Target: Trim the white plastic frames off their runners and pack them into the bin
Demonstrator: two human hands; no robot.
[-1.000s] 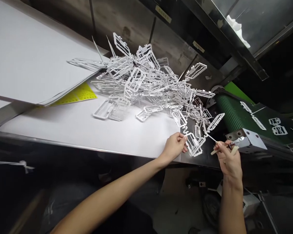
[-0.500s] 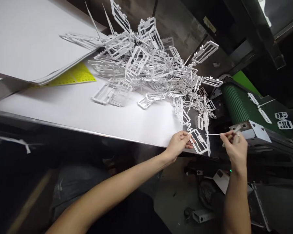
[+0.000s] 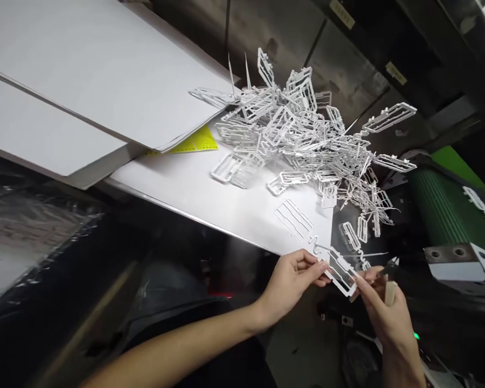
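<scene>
My left hand (image 3: pixel 293 280) pinches the near side of a white moulded plastic frame (image 3: pixel 341 272), thumb on top. A wavy runner links that frame to a second, flatter one (image 3: pixel 294 220) reaching back over the white sheet. The thumb and fingers of my right hand (image 3: pixel 382 302) are closed at the frame's right corner. Nippers (image 3: pixel 391 264) with dark jaws, pointing away, and a pale handle are tucked in the same hand. Just beyond its fingers is another white frame piece (image 3: pixel 351 236) with a thin sprue. Behind both hands spreads a tangled heap of such frames (image 3: pixel 303 134).
Large white sheets (image 3: pixel 105 70) lie stacked at the left, over a yellow printed sheet (image 3: pixel 198 141). A green conveyor belt (image 3: pixel 440 199) runs at the right, with a metal bracket (image 3: pixel 464 264) at its near end. The table's front edge (image 3: pixel 194 218) slopes down rightward.
The view has swung left, so the heap sits further right. My right hand has gone from a thin sprue to the corner of the frame in my left hand, and the hands are closer together.
</scene>
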